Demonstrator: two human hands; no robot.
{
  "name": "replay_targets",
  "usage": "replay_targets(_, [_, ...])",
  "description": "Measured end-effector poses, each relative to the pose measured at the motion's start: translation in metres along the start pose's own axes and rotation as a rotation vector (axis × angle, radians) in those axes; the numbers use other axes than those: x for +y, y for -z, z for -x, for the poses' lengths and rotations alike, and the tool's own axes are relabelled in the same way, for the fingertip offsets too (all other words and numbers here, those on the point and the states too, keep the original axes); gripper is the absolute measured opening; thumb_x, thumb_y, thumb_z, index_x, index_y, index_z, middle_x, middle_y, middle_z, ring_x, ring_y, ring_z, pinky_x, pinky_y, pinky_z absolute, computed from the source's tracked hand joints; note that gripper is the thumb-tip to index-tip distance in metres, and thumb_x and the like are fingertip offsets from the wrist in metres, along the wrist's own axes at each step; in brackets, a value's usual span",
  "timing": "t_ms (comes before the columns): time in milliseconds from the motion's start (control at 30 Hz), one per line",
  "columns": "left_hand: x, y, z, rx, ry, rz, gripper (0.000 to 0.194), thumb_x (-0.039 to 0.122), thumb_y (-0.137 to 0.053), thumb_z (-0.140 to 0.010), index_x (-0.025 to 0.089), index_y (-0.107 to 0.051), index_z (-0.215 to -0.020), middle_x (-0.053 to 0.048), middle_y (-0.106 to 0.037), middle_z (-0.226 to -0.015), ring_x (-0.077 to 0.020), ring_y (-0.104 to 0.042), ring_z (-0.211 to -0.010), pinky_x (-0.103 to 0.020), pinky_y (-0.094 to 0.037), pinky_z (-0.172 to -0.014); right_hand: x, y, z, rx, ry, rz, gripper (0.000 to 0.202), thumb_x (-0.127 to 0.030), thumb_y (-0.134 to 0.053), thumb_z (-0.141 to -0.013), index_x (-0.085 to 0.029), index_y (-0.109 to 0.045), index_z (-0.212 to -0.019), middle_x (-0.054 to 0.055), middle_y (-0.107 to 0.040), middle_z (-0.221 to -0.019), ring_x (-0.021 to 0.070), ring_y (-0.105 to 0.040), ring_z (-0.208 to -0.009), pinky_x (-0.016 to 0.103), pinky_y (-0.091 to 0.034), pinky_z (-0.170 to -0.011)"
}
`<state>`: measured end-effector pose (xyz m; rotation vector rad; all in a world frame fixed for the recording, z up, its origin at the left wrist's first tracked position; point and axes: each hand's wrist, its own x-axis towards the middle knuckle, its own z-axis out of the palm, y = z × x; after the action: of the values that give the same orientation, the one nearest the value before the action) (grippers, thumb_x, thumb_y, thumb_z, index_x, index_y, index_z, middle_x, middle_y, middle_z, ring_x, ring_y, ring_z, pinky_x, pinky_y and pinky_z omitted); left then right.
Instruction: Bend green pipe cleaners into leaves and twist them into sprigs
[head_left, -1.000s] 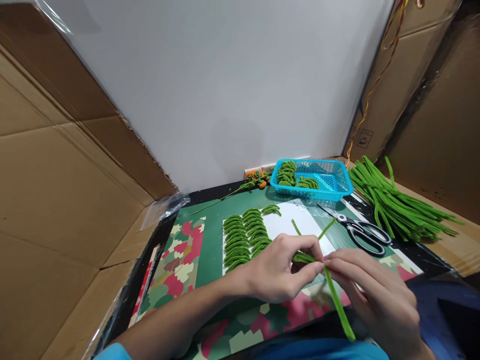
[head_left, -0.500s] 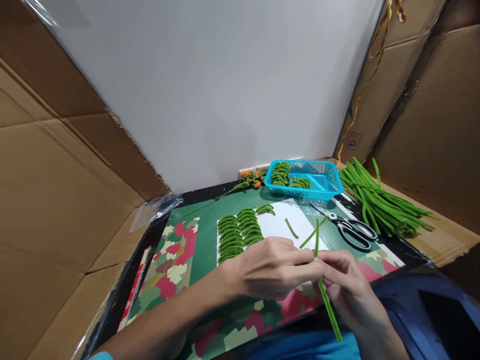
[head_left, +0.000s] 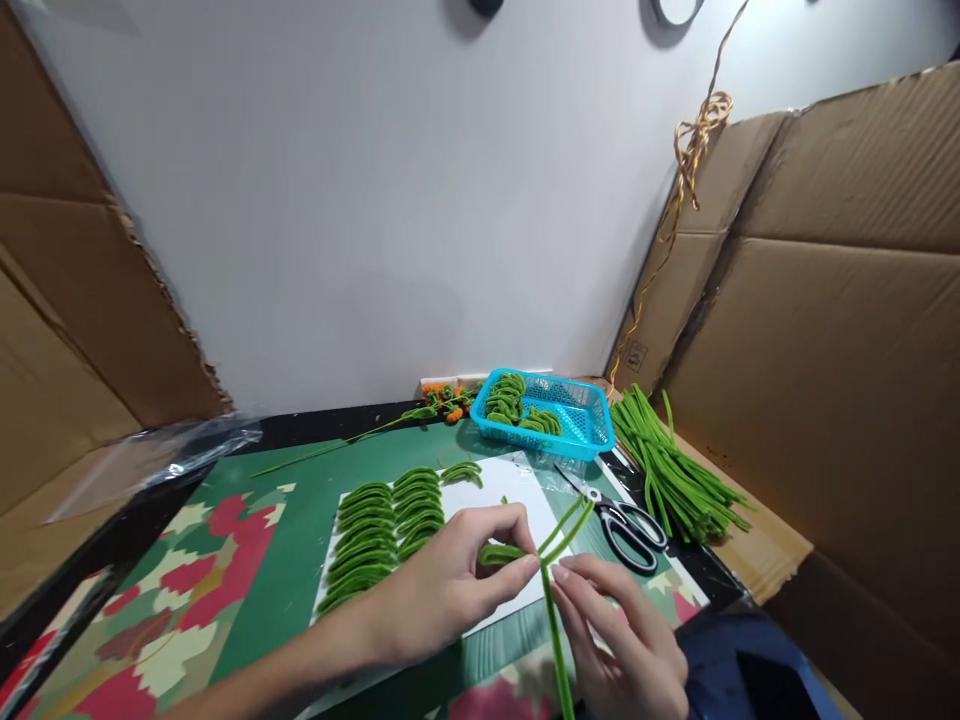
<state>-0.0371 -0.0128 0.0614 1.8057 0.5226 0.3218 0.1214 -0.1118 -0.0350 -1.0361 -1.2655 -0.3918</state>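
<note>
Green fuzzy pipe cleaners (head_left: 553,630) meet at the fingertips of both hands. My left hand (head_left: 457,570) pinches them between thumb and index finger, and a bent green section sticks out inside its grip. My right hand (head_left: 626,630) has its thumb and fingertips pressed together against the strand just right of the crossing. Two ends fork up to the right, while a long tail hangs down. Under the hands lies a white sheet (head_left: 517,490), bearing columns of curved green pipe-cleaner pieces (head_left: 367,530) on its left part.
A blue basket (head_left: 592,440) holds more curved green pieces. Black-handled scissors (head_left: 634,535) lie right of the sheet, beside a bundle of long green pipe cleaners (head_left: 675,470). Orange-flowered stems (head_left: 450,400) rest at the back. Cardboard walls (head_left: 825,300) flank the green mat (head_left: 300,490).
The camera view has shifted, so the table appears farther left and lower. The hands have changed their hold, and a bent green section now shows within the left hand's grip.
</note>
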Motion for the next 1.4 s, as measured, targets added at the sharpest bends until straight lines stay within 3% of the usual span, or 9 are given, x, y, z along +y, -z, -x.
replay_targets(233, [-0.003,-0.004,0.002,-0.045,-0.044,-0.107,0.026,0.045,-0.059,-0.102,0.019,-0.057,-0.097,0.005,-0.046,-0.072,-0.0103,-0.038,-0.06,-0.021,-0.031,-0.054,0.008,0.004,-0.001,-0.042,0.18,-0.002,0.028,-0.001,-0.068,-0.093,-0.018,-0.082,-0.11,0.009,-0.073,-0.084,0.0207,-0.071,-0.074,0.031,-0.057,-0.062])
replay_targets(433, [-0.01,-0.004,0.004,-0.038,-0.406,-0.57,0.013,0.023,-0.048,-0.106,0.02,-0.054,-0.094,0.001,-0.058,-0.08,-0.013,-0.05,-0.067,-0.025,-0.039,-0.062,0.006,0.0,0.005,-0.045,0.078,-0.086,0.028,-0.001,-0.06,-0.097,-0.016,-0.079,-0.111,0.011,-0.074,-0.09,0.0225,-0.073,-0.081,0.032,-0.059,-0.068])
replay_targets(600, [-0.017,-0.006,0.002,0.038,-0.792,-1.122,0.018,0.006,-0.046,-0.1,0.019,-0.056,-0.093,-0.001,-0.061,-0.08,-0.0147,-0.051,-0.057,-0.032,-0.036,-0.05,-0.003,0.002,0.004,-0.169,-0.373,-0.231,0.012,-0.017,-0.066,-0.099,-0.021,-0.074,-0.091,0.005,-0.072,-0.083,0.0188,-0.071,-0.075,0.027,-0.057,-0.066])
replay_targets(700, [-0.02,-0.01,0.0,0.122,-0.986,-1.39,0.017,0.011,-0.052,-0.101,0.017,-0.061,-0.088,-0.001,-0.059,-0.074,-0.0164,-0.054,-0.056,-0.034,-0.038,-0.047,-0.003,0.006,0.005,-0.344,-0.789,-0.477,0.03,-0.04,-0.069,-0.099,-0.019,-0.064,-0.078,0.0,-0.061,-0.064,0.0138,-0.06,-0.055,0.022,-0.048,-0.049])
replay_targets(833, [-0.023,-0.015,-0.001,0.126,-0.97,-1.385,0.016,0.016,-0.055,-0.102,0.016,-0.062,-0.087,-0.002,-0.059,-0.074,-0.016,-0.056,-0.056,-0.034,-0.038,-0.047,0.0,0.013,0.007,-0.45,-1.131,-0.674,0.038,-0.053,-0.072,-0.095,-0.018,-0.064,-0.083,-0.007,-0.05,-0.049,0.0069,-0.038,-0.031,0.019,-0.028,-0.031])
replay_targets(933, [-0.02,-0.014,0.002,0.087,-0.699,-1.159,0.009,0.011,-0.054,-0.1,0.016,-0.059,-0.094,-0.002,-0.063,-0.08,-0.0154,-0.055,-0.058,-0.032,-0.036,-0.048,-0.001,0.017,0.003,-0.368,-0.938,-0.515,0.028,-0.042,-0.076,-0.095,-0.017,-0.07,-0.083,-0.003,-0.058,-0.056,0.0083,-0.047,-0.037,0.02,-0.035,-0.034])
replay_targets(1033, [-0.009,-0.01,0.005,0.039,-0.445,-0.722,0.005,0.019,-0.055,-0.101,0.019,-0.055,-0.096,0.0,-0.062,-0.08,-0.0131,-0.054,-0.062,-0.026,-0.038,-0.054,-0.006,0.018,-0.004,-0.194,-0.442,-0.231,0.002,-0.018,-0.077,-0.092,-0.019,-0.079,-0.093,0.004,-0.073,-0.079,0.0158,-0.068,-0.058,0.025,-0.053,-0.049])
replay_targets(1133, [0.004,-0.008,0.007,0.029,-0.282,-0.403,0.011,0.024,-0.058,-0.1,0.02,-0.054,-0.09,0.005,-0.053,-0.071,-0.0101,-0.044,-0.059,-0.022,-0.035,-0.055,-0.012,0.017,-0.008,-0.025,-0.039,0.015,0.028,-0.001,-0.078,-0.086,-0.023,-0.083,-0.104,0.007,-0.079,-0.094,0.0214,-0.076,-0.076,0.03,-0.061,-0.065])
replay_targets(1400, [0.01,-0.01,0.009,-0.022,-0.238,-0.264,0.009,0.021,-0.06,-0.094,0.019,-0.055,-0.086,0.004,-0.053,-0.074,-0.0106,-0.045,-0.065,-0.021,-0.035,-0.056,-0.009,0.014,-0.007,-0.047,0.176,0.055,0.027,-0.002,-0.069,-0.094,-0.019,-0.083,-0.11,0.007,-0.078,-0.092,0.0206,-0.076,-0.074,0.029,-0.059,-0.061])
